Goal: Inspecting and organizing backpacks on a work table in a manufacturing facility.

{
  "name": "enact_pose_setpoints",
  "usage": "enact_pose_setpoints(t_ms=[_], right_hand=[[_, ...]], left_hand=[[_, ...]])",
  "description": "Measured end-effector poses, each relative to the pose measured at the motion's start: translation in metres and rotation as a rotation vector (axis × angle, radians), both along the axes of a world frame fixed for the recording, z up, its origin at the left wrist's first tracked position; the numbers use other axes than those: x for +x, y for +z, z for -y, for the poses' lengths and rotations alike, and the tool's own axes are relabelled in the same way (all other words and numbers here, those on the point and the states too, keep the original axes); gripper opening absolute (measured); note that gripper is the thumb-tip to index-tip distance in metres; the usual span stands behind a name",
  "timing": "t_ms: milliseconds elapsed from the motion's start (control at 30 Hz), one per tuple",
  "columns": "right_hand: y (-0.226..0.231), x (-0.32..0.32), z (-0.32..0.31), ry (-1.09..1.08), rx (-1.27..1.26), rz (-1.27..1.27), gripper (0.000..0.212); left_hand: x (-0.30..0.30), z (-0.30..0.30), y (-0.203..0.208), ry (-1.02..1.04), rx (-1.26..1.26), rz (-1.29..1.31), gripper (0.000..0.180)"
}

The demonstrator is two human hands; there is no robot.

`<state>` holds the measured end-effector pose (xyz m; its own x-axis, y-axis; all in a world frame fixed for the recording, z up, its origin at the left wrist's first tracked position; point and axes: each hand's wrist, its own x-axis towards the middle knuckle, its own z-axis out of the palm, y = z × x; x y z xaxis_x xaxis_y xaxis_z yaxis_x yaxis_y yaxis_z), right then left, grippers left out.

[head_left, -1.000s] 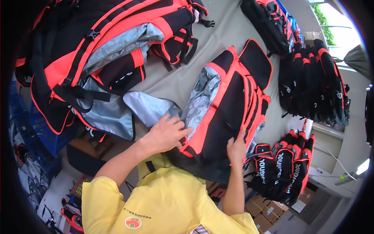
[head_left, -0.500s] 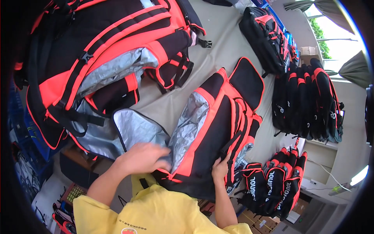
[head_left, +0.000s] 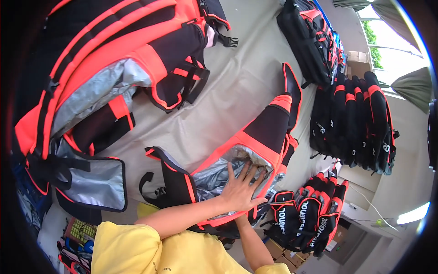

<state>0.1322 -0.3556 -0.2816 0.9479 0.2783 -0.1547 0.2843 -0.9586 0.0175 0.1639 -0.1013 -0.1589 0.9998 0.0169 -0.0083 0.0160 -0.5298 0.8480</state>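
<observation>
A black and bright orange-red backpack (head_left: 262, 130) lies on the pale table in front of me, its side opening gaping to reveal a crinkled silver lining (head_left: 212, 178). My left hand (head_left: 242, 186) reaches across into that opening, open, fingers spread and palm against the lining. The bag's edge hides the fingers of my right hand (head_left: 242, 222); only its wrist and forearm show, below the opening. A black flap (head_left: 175, 182) with orange-red edging and a strap folds out on the opening's left. A second, larger backpack (head_left: 178, 45) of the same colours fills the upper left, also showing silver lining.
A row of upright black bags (head_left: 351, 118) stands at the right, with several more backpacks (head_left: 315, 212) below them. Another black bag (head_left: 303, 43) lies at the table's far end. The pale table cover (head_left: 219, 98) is wrinkled. Crates stand at lower left.
The near backpack has turned, so its lined opening faces up. My left hand has moved right into it. My right hand has slipped out of sight at the bag's near edge.
</observation>
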Motion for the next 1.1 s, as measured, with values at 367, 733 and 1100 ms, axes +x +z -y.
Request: enact_pose_setpoints(t_ms=[367, 733, 1100], right_hand=[[-0.001, -0.004, -0.002, -0.119, -0.105, 0.148, 0.084], [0.032, 0.014, -0.033, -0.297, 0.083, 0.072, 0.074], [0.029, 0.002, -0.045, -0.279, 0.178, 0.127, 0.07]], left_hand=[[-0.002, -0.018, 0.0, 0.051, -0.117, -0.003, 0.093], [-0.217, -0.15, 0.006, -0.159, 0.251, -0.409, 0.06], [-0.234, -0.147, -0.015, -0.127, 0.251, -0.4, 0.057]])
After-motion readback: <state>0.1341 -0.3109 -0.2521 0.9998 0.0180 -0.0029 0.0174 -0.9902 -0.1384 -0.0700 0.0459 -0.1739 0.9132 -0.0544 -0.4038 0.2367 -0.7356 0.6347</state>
